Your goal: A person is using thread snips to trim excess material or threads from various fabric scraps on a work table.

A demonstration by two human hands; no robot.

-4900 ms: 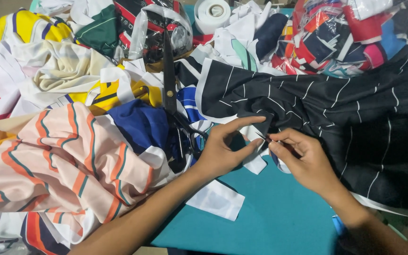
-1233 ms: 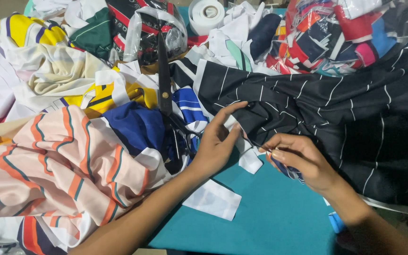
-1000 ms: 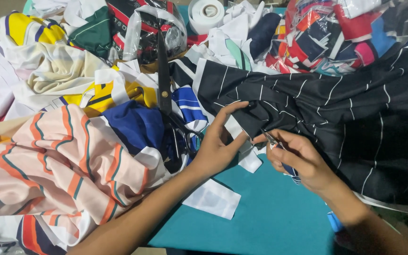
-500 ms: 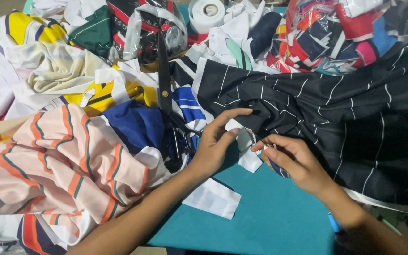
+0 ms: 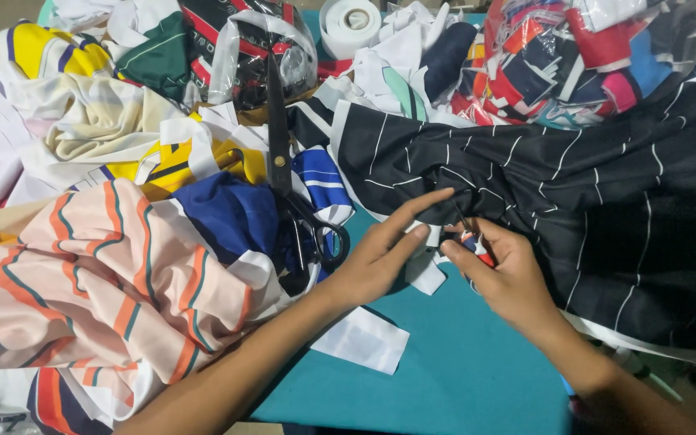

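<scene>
Heaps of cloth scraps crowd the teal table. One big pair of black scissors lies at 10 o'clock from the hands, and one roll of white tape sits at 12 o'clock. The left hand, fingers stretched out, presses the black striped cloth. The right hand pinches a small thin tool against that cloth at 3 o'clock.
</scene>
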